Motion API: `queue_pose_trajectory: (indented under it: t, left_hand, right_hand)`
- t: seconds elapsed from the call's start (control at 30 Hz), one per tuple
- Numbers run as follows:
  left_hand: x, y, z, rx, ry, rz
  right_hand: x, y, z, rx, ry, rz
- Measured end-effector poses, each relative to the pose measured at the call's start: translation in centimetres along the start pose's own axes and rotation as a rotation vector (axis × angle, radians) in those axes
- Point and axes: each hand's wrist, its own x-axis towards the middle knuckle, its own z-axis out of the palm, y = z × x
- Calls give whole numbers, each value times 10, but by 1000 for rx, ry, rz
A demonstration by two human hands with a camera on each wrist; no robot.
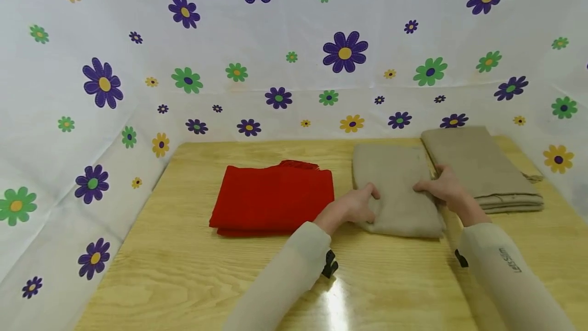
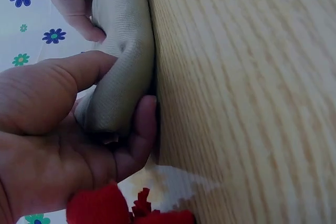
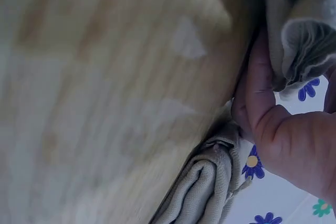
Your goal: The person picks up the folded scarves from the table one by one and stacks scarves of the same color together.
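Note:
A folded beige cloth (image 1: 395, 193) lies on the table between both hands. My left hand (image 1: 358, 203) grips its left edge; in the left wrist view the thumb presses on top and the fingers (image 2: 144, 129) curl under the fold. My right hand (image 1: 445, 188) holds the opposite edge, thumb on top. In the right wrist view its fingers (image 3: 260, 77) reach beneath the cloth's layered side (image 3: 307, 45). A second folded beige cloth (image 1: 482, 172) lies just beyond the right hand, and a folded red cloth (image 1: 275, 198) sits left of the left hand.
The wooden table (image 1: 184, 269) meets a white flowered backdrop (image 1: 285, 24) at its back and sides. A fringe of the red cloth (image 2: 100, 205) shows close below the left hand. The second beige cloth's folded layers (image 3: 205, 182) lie close by the right hand.

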Motion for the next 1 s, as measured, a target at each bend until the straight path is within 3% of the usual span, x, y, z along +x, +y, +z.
queue_pose_trajectory:
  t: [0.13,0.3,0.53,0.77,1.0]
  left_hand:
    - [0,4,2,21,-5,-11]
    - [1,7,-3,112,-27,-23]
    - [-3,6,-11,169,-71,-27]
    - [-8,4,-7,194,-28,-18]
    - [-16,16,2,444,87,-27]
  right_hand:
    - [-3,6,-1,-19,-15,8]
    - [1,8,-4,-13,-34,48]
    - [5,0,0,8,-2,39]
    - [2,3,0,-25,-28,36]
    - [-4,7,-3,-43,-110,-28]
